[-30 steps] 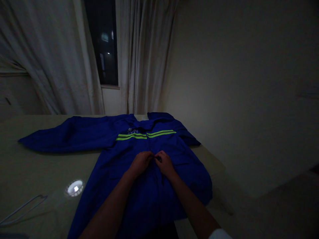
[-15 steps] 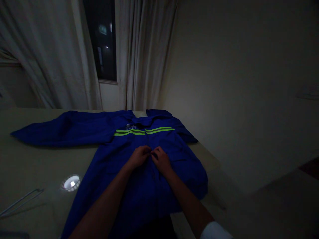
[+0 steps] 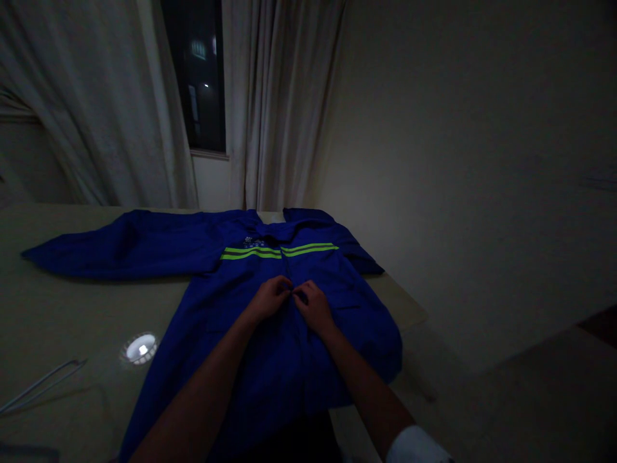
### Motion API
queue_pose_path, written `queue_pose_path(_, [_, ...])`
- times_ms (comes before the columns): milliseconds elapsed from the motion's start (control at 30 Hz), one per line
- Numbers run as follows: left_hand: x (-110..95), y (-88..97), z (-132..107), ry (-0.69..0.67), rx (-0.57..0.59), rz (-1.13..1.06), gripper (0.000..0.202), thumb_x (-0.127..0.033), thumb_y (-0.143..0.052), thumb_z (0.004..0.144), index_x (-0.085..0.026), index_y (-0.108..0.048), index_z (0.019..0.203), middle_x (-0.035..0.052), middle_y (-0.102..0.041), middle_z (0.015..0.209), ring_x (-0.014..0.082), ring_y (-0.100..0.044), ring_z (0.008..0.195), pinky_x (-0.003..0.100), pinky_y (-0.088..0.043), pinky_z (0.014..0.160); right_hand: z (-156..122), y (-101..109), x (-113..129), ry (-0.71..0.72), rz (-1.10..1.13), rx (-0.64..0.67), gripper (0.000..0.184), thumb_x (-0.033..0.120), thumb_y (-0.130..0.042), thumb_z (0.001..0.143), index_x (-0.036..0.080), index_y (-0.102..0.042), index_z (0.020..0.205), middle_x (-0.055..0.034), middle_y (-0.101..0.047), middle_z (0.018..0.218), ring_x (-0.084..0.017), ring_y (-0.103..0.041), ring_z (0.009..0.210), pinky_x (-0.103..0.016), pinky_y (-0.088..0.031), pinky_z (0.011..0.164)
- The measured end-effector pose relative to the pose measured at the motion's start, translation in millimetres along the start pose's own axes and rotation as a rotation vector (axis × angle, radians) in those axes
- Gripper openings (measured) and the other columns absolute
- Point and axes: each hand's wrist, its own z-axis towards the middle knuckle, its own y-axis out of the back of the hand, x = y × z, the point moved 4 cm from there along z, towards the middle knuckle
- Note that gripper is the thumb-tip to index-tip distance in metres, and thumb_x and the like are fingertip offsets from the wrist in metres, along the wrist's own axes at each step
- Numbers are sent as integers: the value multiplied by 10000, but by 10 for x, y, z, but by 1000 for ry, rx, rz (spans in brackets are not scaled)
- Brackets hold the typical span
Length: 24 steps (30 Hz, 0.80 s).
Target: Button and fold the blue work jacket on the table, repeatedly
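In the head view, the jacket (image 3: 270, 321) lay flat on the bench (image 3: 58, 321), front up, and since a second earlier the left hand (image 3: 270, 297) and right hand (image 3: 314, 307) had crept slightly up its middle seam toward the green stripes (image 3: 279, 251). Both hands were pinched narrow on the front edges just below those stripes, fingertips almost touching, which suggested the front was being fastened higher up. Left of the jacket sat a small round light (image 3: 139, 348) and a wire hanger (image 3: 43, 384).
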Motion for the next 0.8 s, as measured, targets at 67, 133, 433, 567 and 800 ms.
queue_pose_path(67, [-21, -2, -5, -19, -8, 35, 267, -199, -619, 856, -175, -723, 1100, 65, -785, 979, 198, -719, 877, 297, -534, 786, 4, 9, 2, 2, 4, -10, 108, 158, -656, 941, 235, -729, 963, -37, -679, 1004, -192, -672, 918, -305, -513, 838])
queue_pose_path(133, [-2, -9, 5, -6, -11, 34, 278, -210, -625, 854, -177, -739, 1106, 68, -790, 998, 205, -724, 898, 305, -538, 814, 0, 20, 15, 13, -13, -24, 99, 161, -655, 946, 230, -725, 954, -39, -681, 1002, -193, -671, 924, -304, -508, 838])
queue_pose_path(433, [189, -84, 110, 109, -58, -284, 317, -230, -694, 744, -133, -761, 1039, 21, -727, 736, 160, -632, 659, 259, -475, 631, -69, 22, 68, 74, -112, -61, 120, 188, -606, 982, 240, -711, 1007, -42, -693, 1060, -183, -677, 930, -275, -497, 798])
queue_pose_path(567, [144, -75, 96, 110, -73, -281, 319, -241, -701, 736, -135, -758, 1032, 27, -728, 753, 161, -624, 651, 261, -461, 616, -71, 24, 59, 65, -100, -78, 120, 198, -601, 982, 244, -708, 1007, -40, -678, 1048, -188, -676, 934, -285, -502, 813])
queue_pose_path(800, [7, -28, 31, -8, -12, -196, 347, -224, -683, 768, -152, -759, 1099, 91, -794, 986, 223, -721, 895, 310, -537, 795, -35, 35, 19, 52, 10, -119, 98, 215, -603, 967, 230, -696, 990, -48, -647, 1022, -198, -661, 917, -315, -509, 823])
